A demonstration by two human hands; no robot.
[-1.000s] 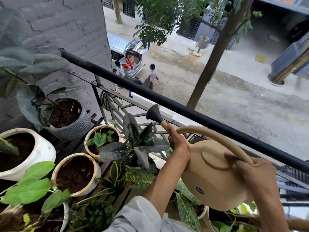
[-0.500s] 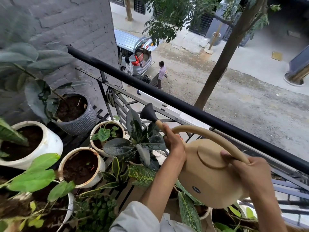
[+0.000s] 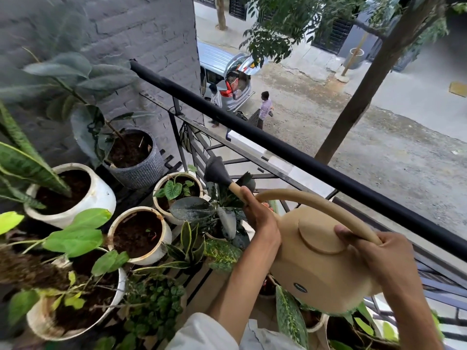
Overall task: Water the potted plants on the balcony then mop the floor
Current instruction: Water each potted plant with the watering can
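Observation:
I hold a tan watering can (image 3: 318, 263) above the plants by the railing. My right hand (image 3: 371, 251) grips its arched handle at the rear. My left hand (image 3: 257, 215) is curled round the spout, just behind the dark rose head (image 3: 214, 170). The rose hangs over a small white pot with heart-shaped leaves (image 3: 177, 190) and a dark-leaved plant (image 3: 214, 210). Below it stand a white pot of bare soil (image 3: 141, 236), a large white pot (image 3: 73, 195) and a grey ribbed pot (image 3: 134, 157). No water shows at the rose.
A black balcony railing (image 3: 303, 157) runs diagonally behind the can. A grey brick wall (image 3: 126, 34) closes the left side. More potted plants (image 3: 75, 294) crowd the lower left and under the can. Far below lie a street, a car and people.
The view has swung left and down a little, so pots and railing sit further right in frame. The can and both hands keep the same grip, with the rose slightly lower over the plants.

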